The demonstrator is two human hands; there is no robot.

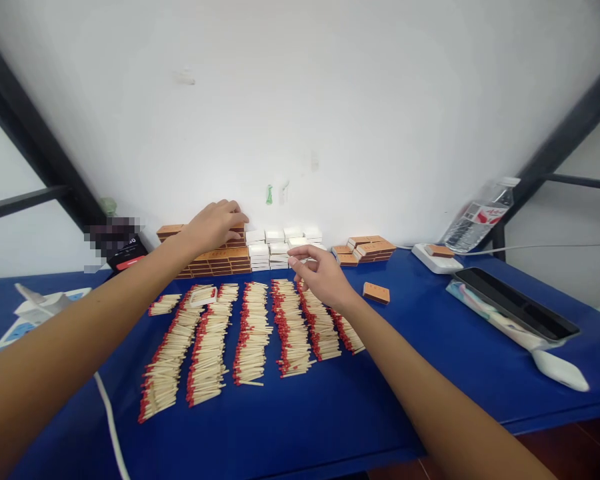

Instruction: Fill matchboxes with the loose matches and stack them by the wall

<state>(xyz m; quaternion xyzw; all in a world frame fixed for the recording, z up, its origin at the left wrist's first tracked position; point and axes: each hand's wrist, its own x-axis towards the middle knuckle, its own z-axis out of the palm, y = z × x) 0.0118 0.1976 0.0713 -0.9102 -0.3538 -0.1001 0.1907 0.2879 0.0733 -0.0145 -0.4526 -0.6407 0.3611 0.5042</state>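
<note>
My left hand (216, 223) is at the back of the table, its fingers curled over an orange matchbox (239, 227) on top of a stack of matchboxes (217, 261). Beside that stack stand white matchbox trays (260, 253), piled in rows against the wall. In front of the trays is my right hand (321, 272), fingers loosely bent and apart, with nothing visible between them. Below it lie long rows of red-tipped matches (253, 327), partly hidden by my right forearm. One white tray with match heads showing (203, 297) rests on the matches at the left.
More matchboxes (373, 248) are stacked at the back right, and a single matchbox (377, 293) lies in front. Farther right are a white adapter (435, 260), a plastic bottle (483, 217) and a phone (517, 303). A white cable (111, 427) crosses the blue table at the left.
</note>
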